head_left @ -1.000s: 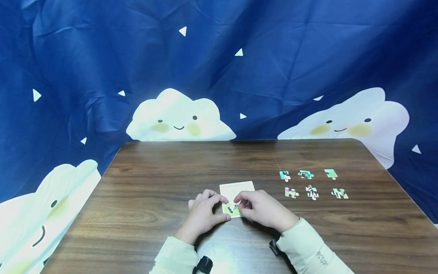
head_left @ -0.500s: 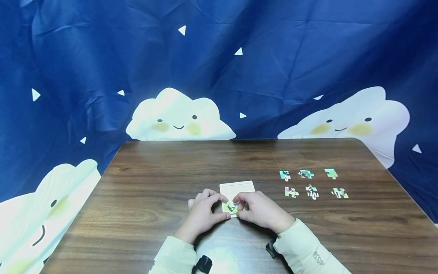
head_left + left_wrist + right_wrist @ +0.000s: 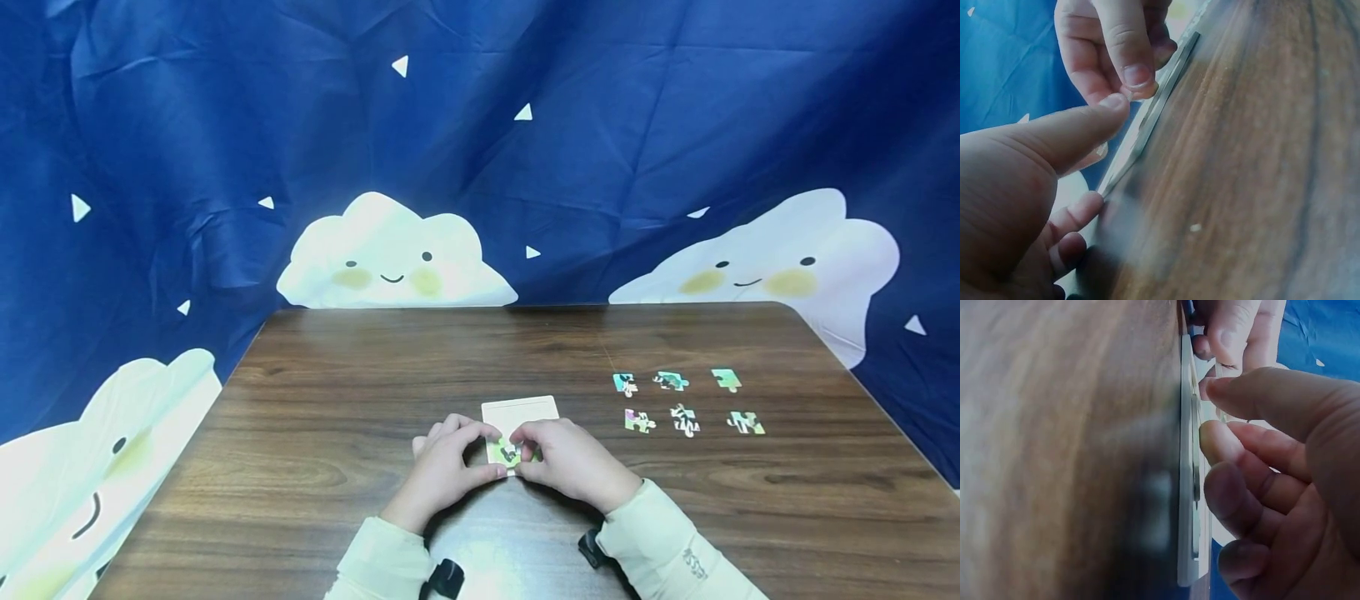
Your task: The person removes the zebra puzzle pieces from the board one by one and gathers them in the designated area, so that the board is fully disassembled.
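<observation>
In the middle of the table, a small white puzzle board (image 3: 519, 408) lies under my hands. Just above its near part is a green, black and white puzzle piece (image 3: 507, 452). My left hand (image 3: 448, 467) pinches the piece's left side between thumb and fingers. From the right, my right hand (image 3: 577, 462) pinches the other side, thumb and index finger close to the left fingertips. The right wrist view shows the piece's thin edge (image 3: 1219, 370) between the hands, with the tray-like board (image 3: 1186, 487) beneath. Fingers hide part of the piece.
Several loose puzzle pieces lie in two rows at the right, among them a pink-edged piece (image 3: 639, 422) and a green piece (image 3: 726, 380). The brown wooden table (image 3: 337, 383) reaches back to a blue curtain (image 3: 570, 167) with clouds.
My right hand has shifted slightly left, closer to the left hand. The puzzle piece between them shows more of its picture. The left hand and the loose pieces have stayed put.
</observation>
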Action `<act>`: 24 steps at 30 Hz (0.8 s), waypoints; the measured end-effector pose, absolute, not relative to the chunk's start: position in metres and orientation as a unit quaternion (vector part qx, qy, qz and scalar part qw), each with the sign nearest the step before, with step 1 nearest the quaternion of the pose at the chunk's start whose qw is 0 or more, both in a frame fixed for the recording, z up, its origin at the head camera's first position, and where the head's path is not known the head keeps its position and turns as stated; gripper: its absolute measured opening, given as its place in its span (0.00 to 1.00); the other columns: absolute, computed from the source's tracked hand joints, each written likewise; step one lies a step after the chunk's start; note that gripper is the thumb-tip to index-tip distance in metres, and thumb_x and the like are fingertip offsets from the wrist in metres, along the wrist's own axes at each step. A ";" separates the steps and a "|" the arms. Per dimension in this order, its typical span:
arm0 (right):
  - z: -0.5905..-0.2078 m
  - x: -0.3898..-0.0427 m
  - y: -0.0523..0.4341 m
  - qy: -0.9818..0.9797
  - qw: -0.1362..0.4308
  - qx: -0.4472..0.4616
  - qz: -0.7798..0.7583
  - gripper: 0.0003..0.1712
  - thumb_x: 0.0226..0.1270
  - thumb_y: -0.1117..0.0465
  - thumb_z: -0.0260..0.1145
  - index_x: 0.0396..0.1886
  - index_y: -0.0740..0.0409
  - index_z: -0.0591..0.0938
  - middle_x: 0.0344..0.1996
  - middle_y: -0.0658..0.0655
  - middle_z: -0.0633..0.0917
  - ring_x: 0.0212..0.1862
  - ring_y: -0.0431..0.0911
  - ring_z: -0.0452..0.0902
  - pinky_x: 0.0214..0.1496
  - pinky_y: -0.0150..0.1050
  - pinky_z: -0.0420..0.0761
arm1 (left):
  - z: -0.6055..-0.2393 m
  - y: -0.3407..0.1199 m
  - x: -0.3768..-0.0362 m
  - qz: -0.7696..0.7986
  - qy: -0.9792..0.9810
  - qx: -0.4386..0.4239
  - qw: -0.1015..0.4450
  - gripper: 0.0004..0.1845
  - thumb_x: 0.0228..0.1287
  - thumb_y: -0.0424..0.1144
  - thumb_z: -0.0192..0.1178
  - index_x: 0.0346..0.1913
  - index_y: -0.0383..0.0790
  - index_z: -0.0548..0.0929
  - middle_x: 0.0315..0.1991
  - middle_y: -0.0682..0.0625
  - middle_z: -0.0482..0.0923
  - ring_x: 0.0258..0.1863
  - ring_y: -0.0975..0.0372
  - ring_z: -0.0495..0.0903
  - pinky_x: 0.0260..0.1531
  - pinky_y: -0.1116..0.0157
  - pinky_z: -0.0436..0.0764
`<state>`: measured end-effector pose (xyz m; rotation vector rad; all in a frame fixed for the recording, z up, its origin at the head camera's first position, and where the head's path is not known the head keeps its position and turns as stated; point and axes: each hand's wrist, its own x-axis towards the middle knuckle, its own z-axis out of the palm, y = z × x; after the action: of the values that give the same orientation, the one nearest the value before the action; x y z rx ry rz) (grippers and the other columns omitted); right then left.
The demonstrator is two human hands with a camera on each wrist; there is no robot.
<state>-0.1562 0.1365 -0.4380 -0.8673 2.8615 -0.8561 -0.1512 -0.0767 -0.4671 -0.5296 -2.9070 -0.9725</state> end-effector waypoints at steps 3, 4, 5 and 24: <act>-0.436 -0.156 0.136 0.920 0.015 -0.280 -0.275 0.15 0.53 0.61 0.71 0.43 0.55 0.85 0.24 0.36 0.78 0.24 0.30 0.69 0.32 0.32 0.73 | -0.466 -0.078 -0.152 -0.308 -0.937 -0.167 0.010 0.32 0.46 0.61 0.76 0.56 0.58 0.82 0.51 0.55 0.77 0.48 0.58 0.73 0.43 0.53 0.61; -0.435 -0.156 0.136 0.919 0.015 -0.281 -0.277 0.15 0.53 0.61 0.71 0.43 0.55 0.85 0.24 0.36 0.78 0.25 0.30 0.69 0.32 0.32 0.73 | -0.465 -0.079 -0.152 -0.306 -0.938 -0.166 0.009 0.33 0.45 0.61 0.76 0.57 0.56 0.81 0.51 0.54 0.77 0.48 0.57 0.73 0.43 0.53 0.61; -0.434 -0.156 0.136 0.918 0.017 -0.280 -0.280 0.15 0.53 0.61 0.71 0.43 0.55 0.85 0.24 0.36 0.79 0.25 0.30 0.69 0.32 0.32 0.73 | -0.465 -0.079 -0.152 -0.303 -0.938 -0.166 0.008 0.34 0.45 0.60 0.77 0.57 0.55 0.81 0.51 0.54 0.77 0.49 0.57 0.73 0.42 0.52 0.61; -0.439 -0.140 0.183 0.913 0.016 -0.220 -0.342 0.15 0.56 0.58 0.75 0.43 0.53 0.84 0.26 0.38 0.77 0.28 0.32 0.71 0.35 0.32 0.74 | -0.467 -0.076 -0.152 -0.291 -0.943 -0.164 0.005 0.32 0.46 0.55 0.77 0.57 0.53 0.82 0.52 0.55 0.76 0.49 0.56 0.73 0.42 0.53 0.61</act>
<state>-0.1404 0.1826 -0.4389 -0.6854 2.8403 -1.0620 -0.1517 -0.0757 -0.4667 -0.5141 -2.9511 -0.9103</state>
